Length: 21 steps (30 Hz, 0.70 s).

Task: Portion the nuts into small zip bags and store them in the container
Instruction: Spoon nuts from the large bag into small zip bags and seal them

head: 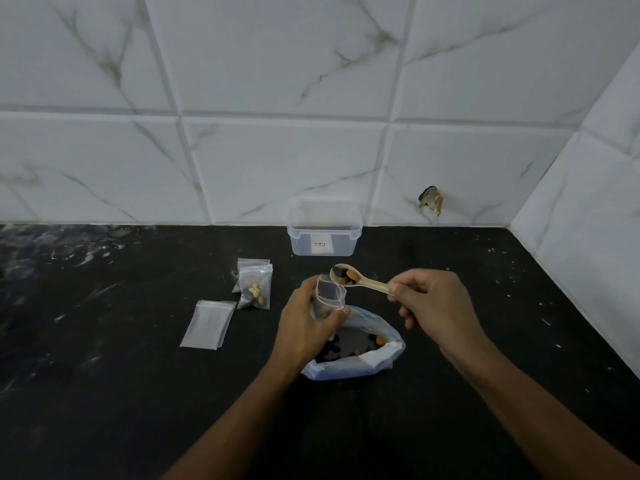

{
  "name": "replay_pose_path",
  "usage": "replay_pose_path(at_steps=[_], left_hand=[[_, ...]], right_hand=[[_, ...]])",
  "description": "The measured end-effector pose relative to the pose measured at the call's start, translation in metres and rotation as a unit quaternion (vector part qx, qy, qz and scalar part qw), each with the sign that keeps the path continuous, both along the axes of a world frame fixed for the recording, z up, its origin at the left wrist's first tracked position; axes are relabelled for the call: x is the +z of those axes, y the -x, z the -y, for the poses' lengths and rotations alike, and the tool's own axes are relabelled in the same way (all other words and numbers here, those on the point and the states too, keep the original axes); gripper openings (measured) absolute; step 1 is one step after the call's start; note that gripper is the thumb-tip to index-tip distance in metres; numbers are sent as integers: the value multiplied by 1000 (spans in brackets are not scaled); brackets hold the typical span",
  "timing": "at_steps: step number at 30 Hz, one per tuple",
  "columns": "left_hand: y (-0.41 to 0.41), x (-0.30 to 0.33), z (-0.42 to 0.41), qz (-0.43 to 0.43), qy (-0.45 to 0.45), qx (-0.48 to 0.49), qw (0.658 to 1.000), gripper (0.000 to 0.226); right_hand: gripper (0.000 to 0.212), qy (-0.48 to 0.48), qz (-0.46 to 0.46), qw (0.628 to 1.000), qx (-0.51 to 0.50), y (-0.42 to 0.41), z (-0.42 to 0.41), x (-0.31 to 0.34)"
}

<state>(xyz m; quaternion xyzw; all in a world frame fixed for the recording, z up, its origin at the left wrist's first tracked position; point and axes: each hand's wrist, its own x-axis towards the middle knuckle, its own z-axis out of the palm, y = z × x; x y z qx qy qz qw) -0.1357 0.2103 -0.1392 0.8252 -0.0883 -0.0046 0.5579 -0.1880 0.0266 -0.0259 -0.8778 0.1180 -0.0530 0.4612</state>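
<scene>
Two bare forearms reached in over the dark table (pixel 104 393). To fill cleanly, the spoon's bowl should tip right over the bag's mouth, held wide. A left hand (pixel 308 323) curled closed around a small zip bag (pixel 329 297), keeping it upright and open. A right hand (pixel 433 303) pinched the handle of a pale spoon (pixel 353 277) loaded with nuts, just beside that mouth. Beneath lay the large nut bag (pixel 360 355); left, filled bags (pixel 254 289) and empty bags (pixel 207 323); behind, a clear container (pixel 323 230), open.
</scene>
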Motion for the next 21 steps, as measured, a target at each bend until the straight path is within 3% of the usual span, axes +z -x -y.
replay_pose_path(at_steps=[3, 7, 13, 18, 21], left_hand=[[1, -1, 3, -6, 3, 3, 1000, 61], [2, -4, 2, -5, 8, 13, 1000, 52], [3, -5, 3, -18, 22, 7, 1000, 58], [4, -6, 1, -22, 25, 11, 999, 54], [6, -4, -4, -33, 40, 13, 999, 50]], right_hand=[[12, 167, 109, 978, 55, 4, -12, -9], [12, 337, 199, 909, 146, 8, -22, -26], [12, 435, 267, 832, 220, 22, -31, -33], [7, 414, 277, 846, 191, 18, -24, -33], [6, 319, 270, 900, 121, 16, -14, -28]])
